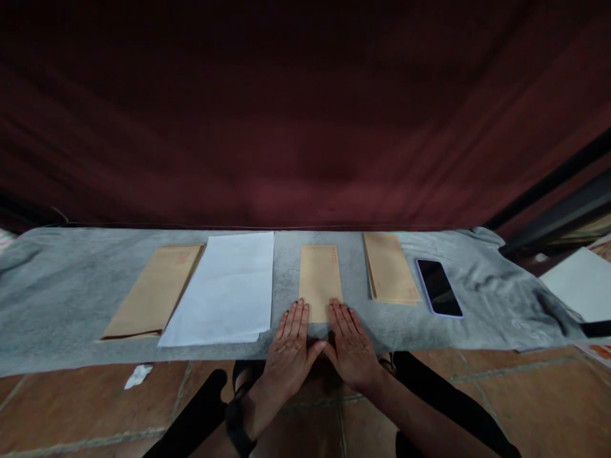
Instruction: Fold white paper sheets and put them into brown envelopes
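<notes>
My left hand (289, 348) and my right hand (352, 344) lie flat side by side, fingers stretched out, at the near edge of a grey cloth (57, 292). Their fingertips rest on the near end of a single tan envelope (319, 277) that lies lengthwise in the middle. Neither hand holds anything. Left of it lies a stack of white paper sheets (224, 289), and further left a tan envelope pile (155, 289). To the right is another pile of tan envelopes (390, 267).
A dark phone (438, 287) lies face up right of the envelopes. A dark red curtain (305, 114) hangs behind the cloth. The floor is brown tile (71, 401) with a white paper scrap (137, 375). White sheets (577, 283) sit at the far right.
</notes>
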Demonstrator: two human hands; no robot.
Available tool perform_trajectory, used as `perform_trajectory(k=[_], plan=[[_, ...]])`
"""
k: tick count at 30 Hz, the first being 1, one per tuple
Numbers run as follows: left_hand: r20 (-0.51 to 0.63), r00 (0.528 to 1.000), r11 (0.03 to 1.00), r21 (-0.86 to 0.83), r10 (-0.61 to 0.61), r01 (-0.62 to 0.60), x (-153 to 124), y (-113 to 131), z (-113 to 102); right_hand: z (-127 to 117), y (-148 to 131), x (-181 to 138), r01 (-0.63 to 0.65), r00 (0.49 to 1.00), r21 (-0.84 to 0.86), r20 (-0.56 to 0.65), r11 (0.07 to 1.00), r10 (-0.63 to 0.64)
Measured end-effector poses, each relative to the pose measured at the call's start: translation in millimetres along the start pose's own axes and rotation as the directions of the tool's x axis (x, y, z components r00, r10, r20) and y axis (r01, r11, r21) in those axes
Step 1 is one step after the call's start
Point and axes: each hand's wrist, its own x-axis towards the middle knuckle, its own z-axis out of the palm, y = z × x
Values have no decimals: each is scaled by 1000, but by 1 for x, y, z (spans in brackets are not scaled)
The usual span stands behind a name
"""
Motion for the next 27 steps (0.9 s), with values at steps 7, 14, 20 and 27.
perform_trajectory(k=[7, 14, 20, 27], plan=[[3, 1000, 999, 29, -22, 21, -2, -2, 4, -6, 5, -3, -29, 999, -21, -27, 999, 28], [9, 997, 997, 22, -77, 77, -1, 1, 3, -9, 10, -5, -41, 997, -22, -67, 999, 39], [61, 997, 997, -59, 52, -48, 5, 17, -9, -16, 9, -4, 35, 999, 66, -39, 997, -32], [118, 983, 988, -82, 137, -128, 3, 26, -6, -14, 6, -4, 71, 997, 57, -17, 996, -70]])
